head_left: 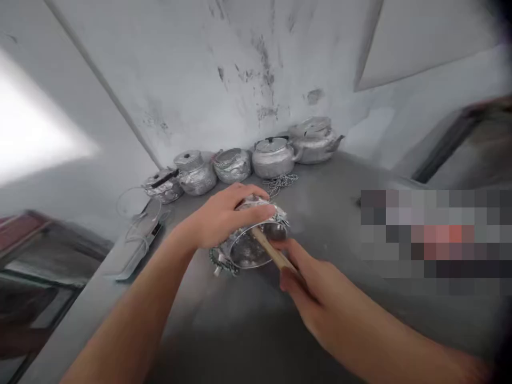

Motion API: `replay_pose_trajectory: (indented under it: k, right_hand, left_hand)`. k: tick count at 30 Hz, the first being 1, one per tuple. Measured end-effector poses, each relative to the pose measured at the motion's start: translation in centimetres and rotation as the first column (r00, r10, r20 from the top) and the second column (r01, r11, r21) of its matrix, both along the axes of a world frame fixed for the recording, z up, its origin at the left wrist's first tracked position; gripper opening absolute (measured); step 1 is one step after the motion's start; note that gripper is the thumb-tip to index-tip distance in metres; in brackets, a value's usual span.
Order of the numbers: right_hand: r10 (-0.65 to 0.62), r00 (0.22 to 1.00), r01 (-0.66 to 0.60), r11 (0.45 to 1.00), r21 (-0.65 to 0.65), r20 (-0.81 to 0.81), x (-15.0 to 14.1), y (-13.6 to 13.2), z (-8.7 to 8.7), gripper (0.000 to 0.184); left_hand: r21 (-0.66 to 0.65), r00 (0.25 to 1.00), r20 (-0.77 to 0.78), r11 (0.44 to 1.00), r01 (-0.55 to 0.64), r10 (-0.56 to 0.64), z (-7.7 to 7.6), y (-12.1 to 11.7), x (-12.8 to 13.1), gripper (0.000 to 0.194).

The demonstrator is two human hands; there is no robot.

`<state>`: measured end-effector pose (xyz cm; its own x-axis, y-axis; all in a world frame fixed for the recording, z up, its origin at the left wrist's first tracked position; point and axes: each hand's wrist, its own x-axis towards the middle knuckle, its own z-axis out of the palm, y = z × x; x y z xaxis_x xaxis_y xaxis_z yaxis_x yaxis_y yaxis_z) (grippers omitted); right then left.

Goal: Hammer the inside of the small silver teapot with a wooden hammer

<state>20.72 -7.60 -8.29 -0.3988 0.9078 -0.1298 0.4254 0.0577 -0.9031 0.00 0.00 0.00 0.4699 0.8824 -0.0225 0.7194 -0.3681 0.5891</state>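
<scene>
My left hand (224, 216) is wrapped over the top of a small silver metal pot (256, 242) lying tilted on its side on the grey table (328, 192), its open mouth facing me. My right hand (308, 288) is closed on a wooden stick (272, 249), whose tip reaches into the pot's mouth. A beaded chain (220, 262) hangs at the pot's lower left.
Several silver kettles and pots (274, 156) stand in a row along the back wall, with a loose chain (282, 183) in front of them. Clear plastic pieces (138, 234) lie at the table's left edge. A blurred patch covers the right side.
</scene>
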Motion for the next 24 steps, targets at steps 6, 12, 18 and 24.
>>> replay_pose_trajectory:
  k: [6,12,18,24]
  right_hand:
    - [0.020,1.000,-0.019,0.999,0.027,-0.024,-0.13,0.31,0.71,0.027]
    - [-0.019,0.999,0.020,0.999,0.028,-0.050,-0.05,0.16,0.40,0.020]
    - [-0.029,0.998,0.029,1.000,-0.001,-0.059,-0.19,0.22,-0.09,0.024]
    - [-0.046,0.998,0.045,0.998,-0.041,-0.043,-0.19,0.15,-0.02,0.017]
  left_hand:
    - [0.040,1.000,0.000,0.999,-0.005,0.005,-0.33,0.14,0.17,0.051]
    - [0.033,1.000,0.010,0.999,-0.013,0.012,-0.35,0.15,0.11,0.052]
    - [0.043,1.000,0.012,0.999,-0.008,0.008,-0.42,0.21,0.11,0.051]
    - [0.051,1.000,0.008,0.999,-0.008,0.007,-0.33,0.13,0.05,0.051]
